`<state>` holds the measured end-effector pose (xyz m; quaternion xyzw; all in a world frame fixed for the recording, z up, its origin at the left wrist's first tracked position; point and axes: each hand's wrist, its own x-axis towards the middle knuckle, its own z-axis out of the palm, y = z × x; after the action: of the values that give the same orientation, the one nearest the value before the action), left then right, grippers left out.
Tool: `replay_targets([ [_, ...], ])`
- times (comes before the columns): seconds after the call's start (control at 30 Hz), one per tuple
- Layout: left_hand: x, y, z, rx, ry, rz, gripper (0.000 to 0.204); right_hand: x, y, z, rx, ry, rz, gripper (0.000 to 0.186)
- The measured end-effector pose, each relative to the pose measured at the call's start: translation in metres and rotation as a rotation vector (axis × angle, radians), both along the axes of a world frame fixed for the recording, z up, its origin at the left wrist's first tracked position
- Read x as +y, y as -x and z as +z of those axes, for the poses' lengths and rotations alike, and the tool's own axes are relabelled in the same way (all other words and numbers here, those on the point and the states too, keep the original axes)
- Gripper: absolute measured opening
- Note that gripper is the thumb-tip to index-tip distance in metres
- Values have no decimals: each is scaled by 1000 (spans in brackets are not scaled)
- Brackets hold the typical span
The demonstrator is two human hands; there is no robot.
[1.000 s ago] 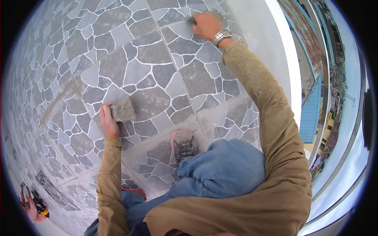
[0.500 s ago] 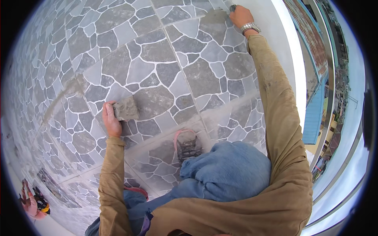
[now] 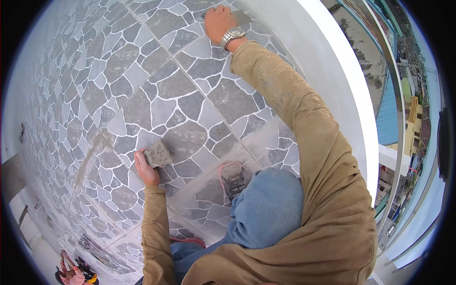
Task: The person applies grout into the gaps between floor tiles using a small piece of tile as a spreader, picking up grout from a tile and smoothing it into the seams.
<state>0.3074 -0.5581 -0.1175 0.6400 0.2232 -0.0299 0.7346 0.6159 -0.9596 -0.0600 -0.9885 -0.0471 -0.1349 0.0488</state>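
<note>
Head view, left fingers [image 3: 141, 159]: gripping the edge of a square, mortar-covered board [image 3: 159, 153], low over the floor [image 3: 232, 100]
Right fingers [image 3: 219, 11]: closed around a trowel [image 3: 243, 18], blade near the white ledge [image 3: 304, 40]
Right wrist: silver watch [image 3: 233, 36]
Floor: grey stone pattern, white joints
Between forearms: blue-denim knee [image 3: 270, 204]
Lower left: person [image 3: 76, 275] in pink

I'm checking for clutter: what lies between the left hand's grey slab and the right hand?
In the head view, only patterned tiles with a straight seam lie between the grey slab and the right hand.
</note>
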Motion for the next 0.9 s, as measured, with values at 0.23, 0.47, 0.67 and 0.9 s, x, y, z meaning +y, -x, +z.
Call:
replay_targets([
  [0.23, -13, -7, 5, 21, -4, -1, 37, -63, -19, -23, -144, 164, -359, 35],
  [0.47, -17, -2, 19, 60, -27, 30, 39, -52, -25, -45, -90, 184, -426, 41],
  [0.67, -9, -2, 3, 20, -80, 14, 41, -46, -42, -55, -143, 114, -398, 40],
  [0.9, -10, -7, 6, 44, -16, 21, 38, 11, -40, -8, -4, -119, -144, 31],
])
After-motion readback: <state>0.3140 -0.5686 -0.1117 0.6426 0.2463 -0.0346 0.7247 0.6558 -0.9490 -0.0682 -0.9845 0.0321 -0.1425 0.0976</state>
